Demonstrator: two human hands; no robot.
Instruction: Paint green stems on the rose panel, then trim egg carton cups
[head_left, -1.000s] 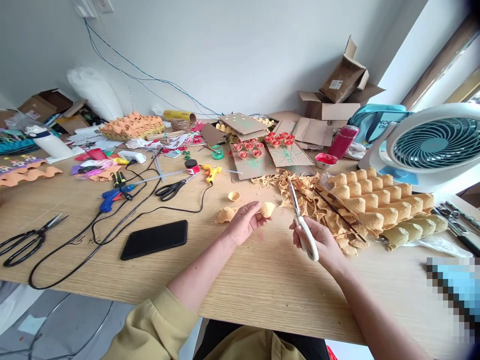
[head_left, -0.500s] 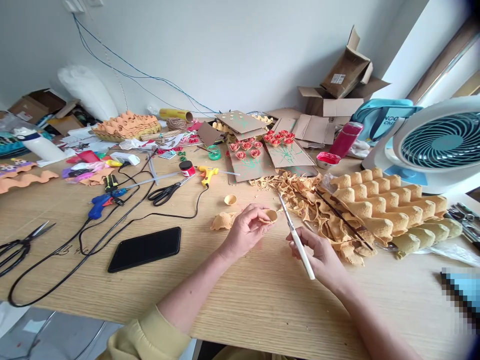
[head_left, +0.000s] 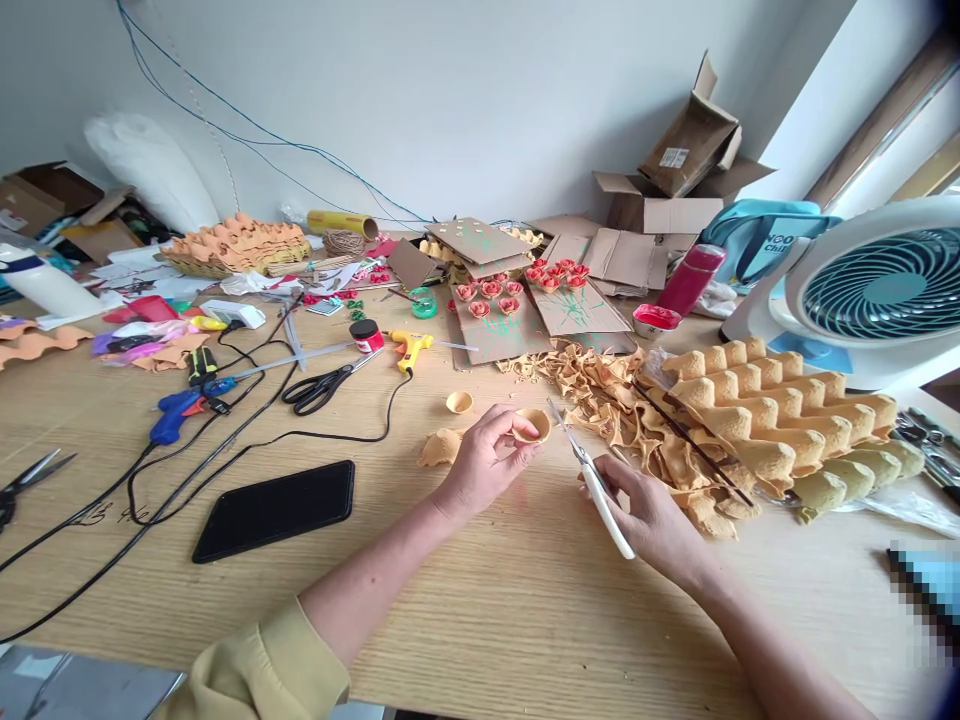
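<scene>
- My L grip (head_left: 480,470) is pinching the edge of a tan carton cup (head_left: 541,424), thumb + fingers on its L side, hollow facing up.
- Cup's over the table (head_left: 450,610), approx. mid-view, btwn my 2 hands.
- My R grip (head_left: 651,520) is wrapped round the white-handled scissors (head_left: 606,510); blades angle away & L, tips just beside the cup's R rim. Can't tell if they touch.
- 2nd small cup (head_left: 460,402) sits on the table beyond my L hand, hollow up; a tan carton piece (head_left: 441,447) lies just L of that hand.
- Heap of tan scraps (head_left: 607,400) beyond my R hand, w/ egg trays (head_left: 772,410) stacked to its R.
- Red flowers (head_left: 491,292) on cardboard (head_left: 499,345) farther back; bowl of red paint (head_left: 657,320) R of them.
- Yellow glue gun (head_left: 411,350), red jar w/ black lid (head_left: 366,335) & black scissors (head_left: 319,392) off L.
- Phone (head_left: 274,510) flat on the table, L of my L forearm, dark screen up.
</scene>
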